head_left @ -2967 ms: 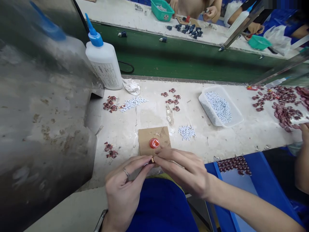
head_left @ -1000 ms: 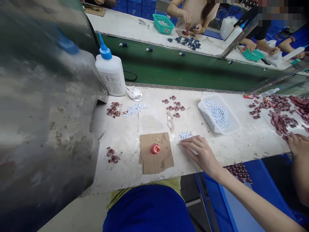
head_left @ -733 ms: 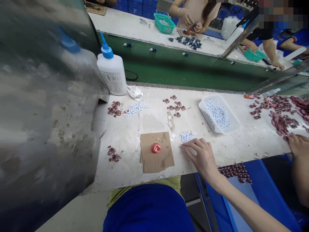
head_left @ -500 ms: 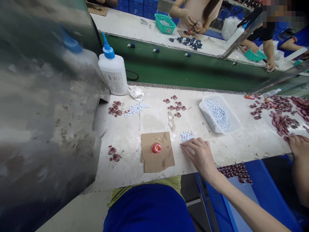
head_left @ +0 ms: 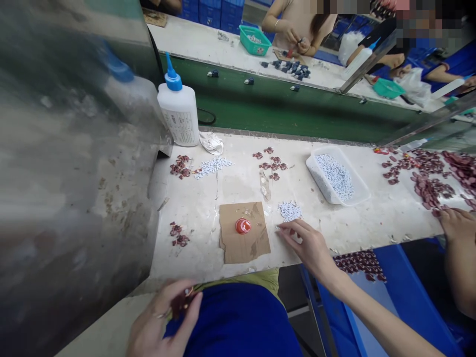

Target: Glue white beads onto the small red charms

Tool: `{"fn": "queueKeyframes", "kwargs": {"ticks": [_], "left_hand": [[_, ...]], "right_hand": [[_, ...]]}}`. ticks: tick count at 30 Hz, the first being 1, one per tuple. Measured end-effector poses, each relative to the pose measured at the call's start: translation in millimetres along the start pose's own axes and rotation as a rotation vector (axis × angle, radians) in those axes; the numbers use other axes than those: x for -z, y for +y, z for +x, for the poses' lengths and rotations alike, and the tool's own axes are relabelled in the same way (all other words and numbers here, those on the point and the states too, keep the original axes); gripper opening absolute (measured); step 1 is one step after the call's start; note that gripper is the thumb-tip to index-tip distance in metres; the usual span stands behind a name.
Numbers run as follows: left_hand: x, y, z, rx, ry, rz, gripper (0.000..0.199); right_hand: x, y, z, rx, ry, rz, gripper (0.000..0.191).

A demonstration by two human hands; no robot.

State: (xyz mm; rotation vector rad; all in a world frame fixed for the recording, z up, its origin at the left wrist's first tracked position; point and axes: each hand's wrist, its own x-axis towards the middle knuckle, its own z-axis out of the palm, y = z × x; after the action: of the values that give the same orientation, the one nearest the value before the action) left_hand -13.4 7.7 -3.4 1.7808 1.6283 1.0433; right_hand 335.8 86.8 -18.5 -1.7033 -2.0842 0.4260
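My left hand (head_left: 163, 320) is low in front of my lap, thumb and fingers closed on a small dark-red piece (head_left: 182, 302), slightly blurred. A ring shows on one of its fingers. Over the table, my right hand (head_left: 307, 243) pinches a tiny white piece (head_left: 278, 228) at its fingertips. Just beyond those fingertips lies a small pile of white-and-blue bits (head_left: 290, 211). Left of the right hand, a square of brown cardboard (head_left: 256, 245) bears a round cap of glossy red liquid (head_left: 243, 226).
A white glue bottle (head_left: 180, 114) with a blue nozzle stands back left beside a metal panel (head_left: 92, 198). Dark-red pieces (head_left: 180, 166) lie in several clusters. A clear plastic tub (head_left: 362, 196) holds more white bits. Another person's hand (head_left: 455, 223) rests at right; co-workers sit opposite.
My left hand has come into view at the bottom with the dark-red piece. The right hand has drawn slightly back from the white pile, its fingertips still pinched.
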Motion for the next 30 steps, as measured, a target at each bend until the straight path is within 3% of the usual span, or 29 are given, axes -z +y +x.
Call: {"fn": "queueKeyframes", "kwargs": {"ticks": [3,8,13,16,22,30], "left_hand": [[-19.9,12.6,23.1,-0.106,-0.079,-0.072,0.004],[-29.6,16.7,44.8,-0.191,-0.080,-0.085,0.029],[-34.7,16.6,56.7,-0.226,-0.032,-0.050,0.026],[-39.3,17.3,61.5,-0.242,-0.074,-0.060,0.022],[-45.8,16.7,62.0,-0.291,-0.146,-0.060,0.039],[-46.9,16.9,61.6,-0.208,0.016,-0.097,0.029]], "right_hand": [[-6.5,-0.9,3.0,-0.030,-0.018,0.012,0.020],[-4.4,-2.4,10.8,0.042,-0.070,-0.015,0.022],[-4.8,-27.7,25.7,0.119,-0.093,0.159,0.016],[-7.1,-44.2,36.7,0.147,-0.140,0.276,0.014],[-9.4,-52.3,44.1,0.128,-0.176,0.328,0.015],[-12.9,-53.5,42.8,0.182,-0.155,0.292,0.016]]}}
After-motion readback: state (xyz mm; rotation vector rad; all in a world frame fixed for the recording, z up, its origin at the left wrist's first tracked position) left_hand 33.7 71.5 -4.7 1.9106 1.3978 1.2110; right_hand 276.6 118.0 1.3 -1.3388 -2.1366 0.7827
